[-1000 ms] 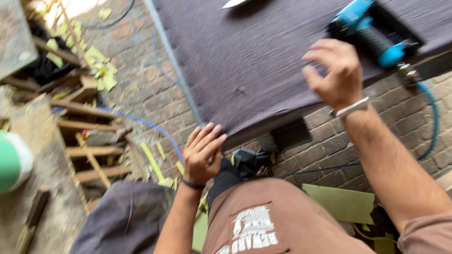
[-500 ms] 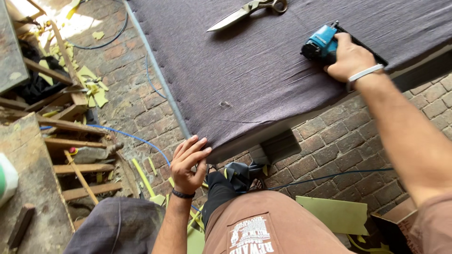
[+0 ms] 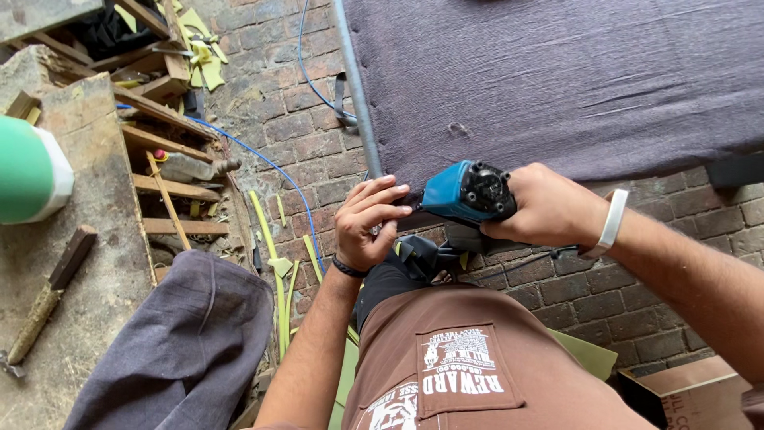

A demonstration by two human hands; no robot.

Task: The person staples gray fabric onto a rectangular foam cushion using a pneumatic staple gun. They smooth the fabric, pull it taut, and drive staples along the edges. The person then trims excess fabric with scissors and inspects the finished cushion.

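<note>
My right hand (image 3: 553, 209) grips a blue and black pneumatic staple gun (image 3: 469, 193) and holds it against the near corner of a panel covered in dark purple-grey fabric (image 3: 557, 80). My left hand (image 3: 366, 223) pinches the fabric edge at that corner, right beside the gun's nose, with its fingers curled over the edge. A white band sits on my right wrist and a dark one on my left. A metal frame bar (image 3: 358, 87) runs along the panel's left side.
Brick floor (image 3: 278, 103) below, with a blue air hose (image 3: 263, 159) and yellow-green foam offcuts (image 3: 278, 271). Wooden frame pieces (image 3: 159, 143) and a grey fabric bundle (image 3: 183, 342) lie at left. A hammer (image 3: 48, 299) rests on a worn board. A cardboard box (image 3: 692, 394) sits at lower right.
My right hand took the staple gun from the panel top and brought it down to the near corner. My left hand rose from below the edge and gripped the fabric there.
</note>
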